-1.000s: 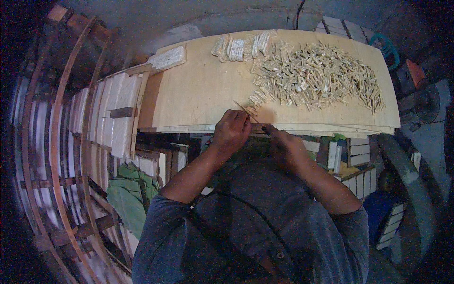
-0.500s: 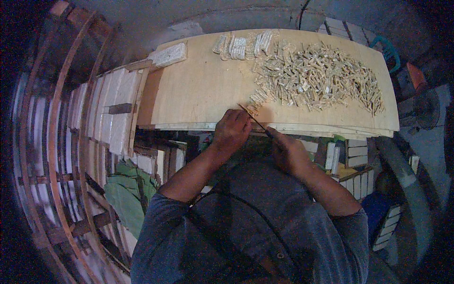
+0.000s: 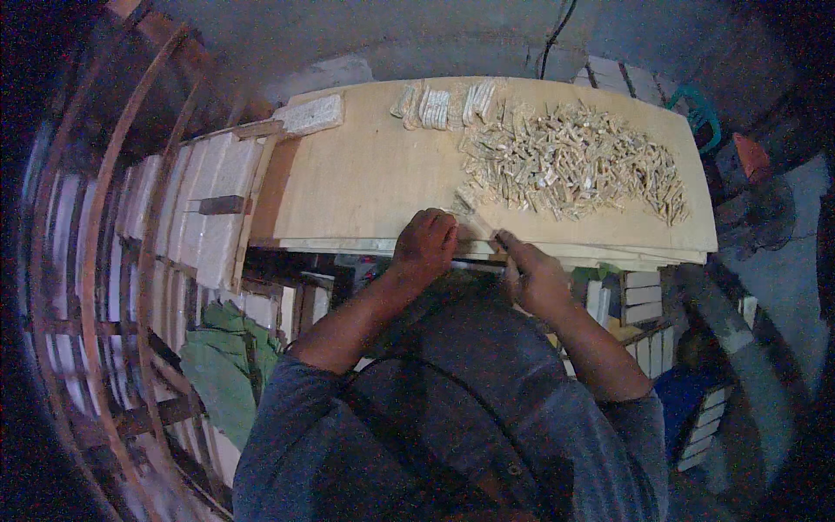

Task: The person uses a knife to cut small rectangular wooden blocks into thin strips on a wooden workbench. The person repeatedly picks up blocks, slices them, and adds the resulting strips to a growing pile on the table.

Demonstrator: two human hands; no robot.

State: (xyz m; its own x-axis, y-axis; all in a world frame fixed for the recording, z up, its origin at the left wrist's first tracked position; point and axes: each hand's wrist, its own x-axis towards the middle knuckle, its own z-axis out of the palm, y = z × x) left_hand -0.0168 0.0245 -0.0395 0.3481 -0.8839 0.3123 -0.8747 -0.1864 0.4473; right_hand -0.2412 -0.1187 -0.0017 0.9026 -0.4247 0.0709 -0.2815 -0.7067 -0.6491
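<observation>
The left hand (image 3: 426, 242) is at the near edge of the broad, pale wooden counter (image 3: 348, 187), its fingers curled in; whether they grip something cannot be told. To its right, the right hand (image 3: 535, 274) is closed around a slim, dark-handled cutting tool (image 3: 500, 236), whose thin blade, blurred, slants far and left toward the left hand. Just beyond the blade lie a few short, pale sticks. The large, loose heap of short, straw-coloured sticks (image 3: 574, 165) spreads over the counter's right half. Left of the heap's far side sit whitish, ridged bundles (image 3: 435, 109); a whitish, rectangular block (image 3: 311, 115) rests at the counter's far left corner.
</observation>
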